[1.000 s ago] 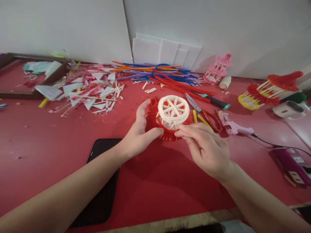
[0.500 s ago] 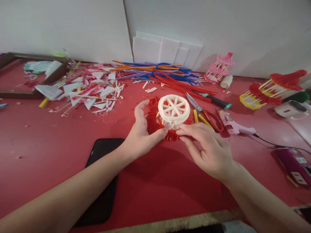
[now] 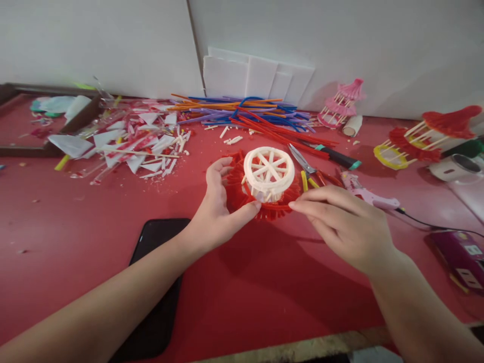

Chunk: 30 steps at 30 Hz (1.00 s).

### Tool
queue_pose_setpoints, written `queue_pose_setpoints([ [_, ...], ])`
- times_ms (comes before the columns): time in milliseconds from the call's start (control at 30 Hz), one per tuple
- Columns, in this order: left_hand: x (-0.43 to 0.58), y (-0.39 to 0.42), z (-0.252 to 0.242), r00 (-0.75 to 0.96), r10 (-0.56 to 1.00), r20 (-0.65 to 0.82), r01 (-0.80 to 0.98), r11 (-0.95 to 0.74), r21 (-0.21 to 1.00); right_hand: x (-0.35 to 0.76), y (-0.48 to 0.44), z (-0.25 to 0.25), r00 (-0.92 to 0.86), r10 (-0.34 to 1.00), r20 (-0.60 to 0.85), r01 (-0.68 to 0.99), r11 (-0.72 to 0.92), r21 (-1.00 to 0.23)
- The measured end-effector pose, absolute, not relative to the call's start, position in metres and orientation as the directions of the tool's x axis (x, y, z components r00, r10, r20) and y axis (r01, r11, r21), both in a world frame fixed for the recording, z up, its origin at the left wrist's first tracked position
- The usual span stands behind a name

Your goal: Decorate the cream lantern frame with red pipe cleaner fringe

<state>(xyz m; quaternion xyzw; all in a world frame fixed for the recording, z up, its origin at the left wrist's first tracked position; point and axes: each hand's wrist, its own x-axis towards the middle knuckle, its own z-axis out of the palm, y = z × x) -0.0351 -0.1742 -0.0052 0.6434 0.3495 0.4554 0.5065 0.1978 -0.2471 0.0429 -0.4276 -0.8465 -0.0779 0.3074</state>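
I saw the left hand [image 3: 217,214] curled around the red-and-white model [image 3: 269,171] at frame centre, thumb forward; the right hand [image 3: 346,227], fingertips together, pinched a red strip [image 3: 279,206].

The bare left forearm [image 3: 113,297] is extended from the near left toward the centre, the bare right forearm [image 3: 423,307] from the near right. The bare left hand [image 3: 212,217] is curved, its thumb [image 3: 245,214] pointed right, its fingers [image 3: 217,174] bent on the far side. The bare right hand's [image 3: 350,229] fingertips [image 3: 297,204] are pinched together, directed left.
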Motion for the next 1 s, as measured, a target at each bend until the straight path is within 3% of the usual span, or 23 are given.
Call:
queue_pose_setpoints([
  [233, -0.035, -0.175, -0.001, 0.458, 0.88, 0.123, -0.162, -0.053, 0.985, 0.195, -0.24, 0.029, -0.376, 0.7, 0.608, 0.778, 0.594, -0.203],
  [567, -0.039, -0.174, 0.006, 0.474, 0.876, 0.086, -0.163, -0.009, 0.987, 0.192, -0.241, 0.029, -0.334, 0.698, 0.634, 0.71, 0.629, -0.317],
  [1000, -0.05, -0.171, 0.007, 0.543, 0.838, 0.052, -0.154, 0.039, 0.987, 0.185, -0.244, 0.03, -0.397, 0.656, 0.642, 0.651, 0.694, -0.306],
])
